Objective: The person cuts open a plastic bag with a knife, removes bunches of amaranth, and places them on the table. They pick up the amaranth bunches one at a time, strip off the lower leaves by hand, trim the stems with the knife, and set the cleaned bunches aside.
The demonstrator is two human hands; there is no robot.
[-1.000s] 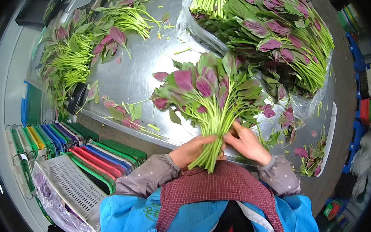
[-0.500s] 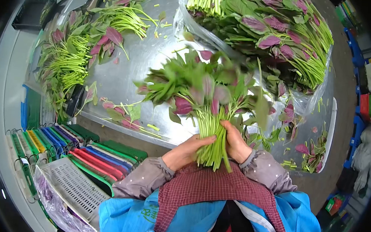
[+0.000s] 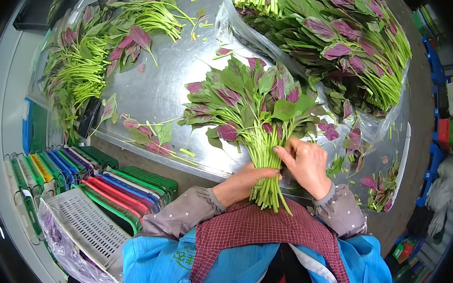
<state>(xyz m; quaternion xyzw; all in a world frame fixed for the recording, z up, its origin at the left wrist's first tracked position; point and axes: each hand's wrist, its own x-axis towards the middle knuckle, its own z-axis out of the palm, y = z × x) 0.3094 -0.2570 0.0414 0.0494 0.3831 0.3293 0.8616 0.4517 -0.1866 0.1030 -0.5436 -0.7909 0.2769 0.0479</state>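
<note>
A bunch of amaranth (image 3: 264,152), with pale green stems and green and purple leaves, is held upright in front of my apron, leaves pointing away from me. My left hand (image 3: 245,183) is wrapped round the lower stems, its thumb lying across them. Higher up on the right side, my right hand (image 3: 308,165) grips the stems just under the leaves, with thumb and fingers curled; its fingertips are partly hidden. Beyond it, a big pile of amaranth (image 3: 346,44) lies in a clear plastic bag (image 3: 256,36) on the metal table (image 3: 156,93).
More amaranth (image 3: 86,69) is heaped at the table's left, near a black tray (image 3: 41,10). Loose leaves and cut stem bits are scattered about. Colourful folded crates (image 3: 121,192) and a white crate (image 3: 89,226) stand at lower left. Blue crates (image 3: 433,163) line the right.
My right hand has moved up and right along the stems and turned its back upward. The bunch has shifted slightly right, and its leaves, blurred before, now look sharp.
</note>
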